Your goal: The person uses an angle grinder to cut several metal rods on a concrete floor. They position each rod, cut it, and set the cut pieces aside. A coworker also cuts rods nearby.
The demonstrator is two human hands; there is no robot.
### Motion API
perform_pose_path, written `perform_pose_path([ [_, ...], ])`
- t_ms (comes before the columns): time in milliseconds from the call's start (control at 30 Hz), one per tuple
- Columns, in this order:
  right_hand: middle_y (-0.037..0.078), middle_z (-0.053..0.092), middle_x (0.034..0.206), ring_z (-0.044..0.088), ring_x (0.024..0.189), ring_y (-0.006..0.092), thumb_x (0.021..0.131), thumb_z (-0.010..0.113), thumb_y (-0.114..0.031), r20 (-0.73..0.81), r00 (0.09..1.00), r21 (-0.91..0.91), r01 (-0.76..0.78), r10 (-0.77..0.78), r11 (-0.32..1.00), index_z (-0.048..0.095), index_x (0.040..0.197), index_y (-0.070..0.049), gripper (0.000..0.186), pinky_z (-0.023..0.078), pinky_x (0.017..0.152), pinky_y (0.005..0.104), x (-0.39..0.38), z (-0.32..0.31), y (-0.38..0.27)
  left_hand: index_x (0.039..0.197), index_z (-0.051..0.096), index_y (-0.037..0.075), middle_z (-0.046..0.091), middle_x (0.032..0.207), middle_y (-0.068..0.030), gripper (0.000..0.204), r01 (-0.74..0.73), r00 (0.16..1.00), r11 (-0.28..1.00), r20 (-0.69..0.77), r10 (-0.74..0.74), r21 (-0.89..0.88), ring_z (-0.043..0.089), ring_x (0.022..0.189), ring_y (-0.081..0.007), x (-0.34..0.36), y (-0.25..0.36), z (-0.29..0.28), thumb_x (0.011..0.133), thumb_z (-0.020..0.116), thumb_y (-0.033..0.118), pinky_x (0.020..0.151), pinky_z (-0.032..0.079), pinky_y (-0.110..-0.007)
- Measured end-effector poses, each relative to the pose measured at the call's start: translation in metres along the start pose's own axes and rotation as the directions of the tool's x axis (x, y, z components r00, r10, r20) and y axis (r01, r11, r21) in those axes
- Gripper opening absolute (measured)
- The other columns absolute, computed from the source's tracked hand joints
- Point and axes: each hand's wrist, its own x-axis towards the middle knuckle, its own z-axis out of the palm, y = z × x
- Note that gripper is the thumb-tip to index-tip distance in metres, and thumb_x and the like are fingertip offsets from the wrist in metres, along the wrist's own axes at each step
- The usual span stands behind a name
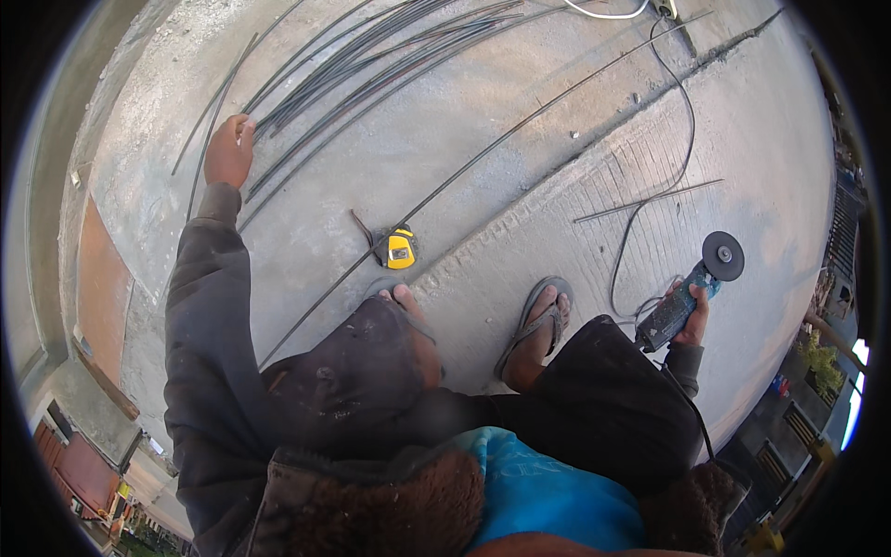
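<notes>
My right hand (694,318) is wrapped round the body of a teal and black angle grinder (675,311), whose dark disc (723,256) faces up. At the upper left, my left hand (230,151) is closed with its fingertips on a thin steel rod (269,82) beside a bundle of similar rods (357,58). A long single rod (483,156) runs diagonally across the floor to beside my left leg. Next to it lies a yellow and black tape measure (400,249), close to my left foot.
A short rod (650,200) lies on the concrete floor (520,102) at the right. The grinder's dark cord (688,139) loops across it toward a white cable (608,16) at the top. A ridged groove (557,174) crosses the floor. My sandalled feet (538,325) stand between.
</notes>
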Motion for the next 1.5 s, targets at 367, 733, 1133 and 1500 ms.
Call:
perform_pose_path([
  [367,0.013,0.062,0.081,0.063,0.065,0.0261,0.082,0.064,-0.028,0.048,0.998,0.118,-0.054,0.049,0.992,0.057,0.105,-0.003,0.034,0.056,0.06,0.0413,-0.023,0.014,0.02,0.1,0.061,0.001,0.066,0.092,-0.0269,0.038,-0.079,0.731,0.944,0.625,0.272,-0.319,0.063,0.092,-0.0458,-0.088,0.223,0.151,0.098,0.053,0.038,0.08,0.047,-0.053],
  [733,0.014,0.066,0.08,0.065,0.062,0.0258,0.083,0.063,-0.033,0.006,1.0,0.1,-0.003,0.003,0.995,0.059,0.104,0.0,0.039,0.057,0.061,0.04,-0.003,0.001,0.013,0.094,0.058,0.003,0.064,0.074,-0.0222,0.027,-0.052,0.688,0.993,0.717,0.109,-0.101,0.064,0.076,-0.0434,-0.154,0.136,0.03,0.097,0.052,0.029,0.067,0.047,-0.052],
  [1133,0.014,0.065,0.084,0.064,0.069,0.022,0.081,0.066,-0.025,0.102,0.994,0.108,-0.045,0.034,0.993,0.059,0.102,0.0,0.034,0.054,0.062,0.035,0.025,0.018,0.005,0.097,0.056,0.012,0.069,0.079,-0.0161,0.025,-0.172,0.536,0.952,0.835,-0.125,0.253,0.067,0.078,-0.0423,-0.284,-0.006,-0.013,0.096,0.053,0.038,0.069,0.049,-0.057],
  [1500,0.013,0.066,0.083,0.065,0.063,0.0235,0.082,0.064,-0.029,0.107,0.993,0.121,-0.063,0.05,0.991,0.06,0.102,-0.001,0.035,0.057,0.06,0.0374,0.038,0.002,0.015,0.096,0.063,0.011,0.07,0.086,-0.0139,0.021,-0.459,0.58,0.87,0.803,0.139,0.181,0.067,0.08,-0.0406,-0.241,-0.002,-0.013,0.099,0.05,0.028,0.07,0.051,-0.055],
])
